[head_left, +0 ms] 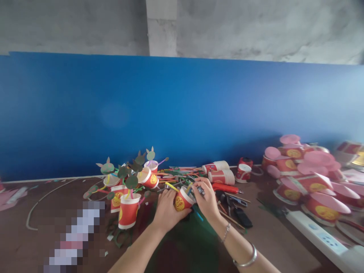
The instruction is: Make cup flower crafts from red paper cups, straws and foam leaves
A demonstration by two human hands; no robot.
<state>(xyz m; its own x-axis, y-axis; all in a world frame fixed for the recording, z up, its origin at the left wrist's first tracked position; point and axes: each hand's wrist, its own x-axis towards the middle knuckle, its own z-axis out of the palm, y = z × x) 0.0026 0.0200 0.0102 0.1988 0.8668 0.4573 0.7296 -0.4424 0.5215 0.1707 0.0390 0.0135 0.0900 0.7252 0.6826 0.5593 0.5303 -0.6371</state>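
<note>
- While I watch from the head view, the left hand (166,209) wraps closed around a tilted red paper cup (182,199) at mid-table.
- At the cup's rim, the right hand (207,201) pinches something small; I cannot tell what.
- Left of them, a pixelated patch (75,237) hides part of the brown table (278,242).
- Beyond stand cups with paper flowers (129,178), then a blue wall (182,110).

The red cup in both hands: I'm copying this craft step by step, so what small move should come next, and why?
Probably seat the straws deeper. The left hand holds the tilted red cup, the right hand pinches at its rim, and the straws lean out loosely, unlike the finished cups standing nearby.
</note>
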